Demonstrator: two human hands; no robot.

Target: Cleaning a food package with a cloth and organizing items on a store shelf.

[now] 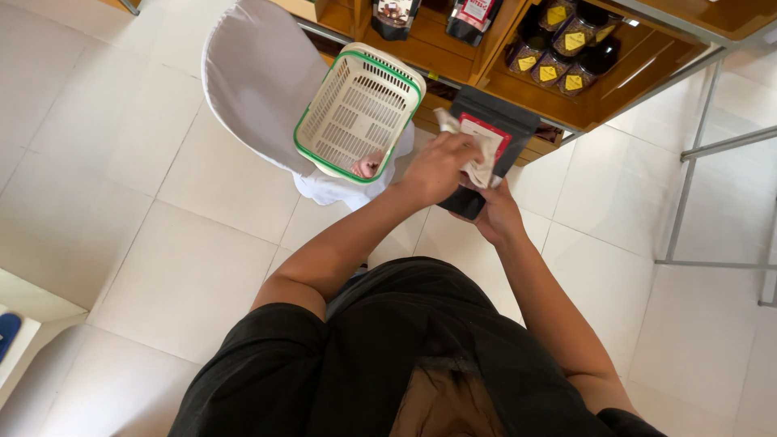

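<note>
My left hand [437,166] presses a white cloth [488,155] against the front of a black stand-up pouch with a red-edged label [498,121]. My right hand [497,215] grips the pouch from below, at its bottom edge. Both hands are held in front of me, close to a low wooden shelf [566,101]. Just left of my left hand, a white plastic basket with a green rim [360,109] rests tilted on a seat draped in white fabric [259,73]. A small pink thing [368,164] lies in the basket's near corner.
The wooden shelf holds dark jars with yellow labels [566,40] and dark pouches [394,14]. A grey metal frame [688,170] stands at the right. Pale floor tiles [186,267] surround me, and a blue object [6,332] shows at the left edge.
</note>
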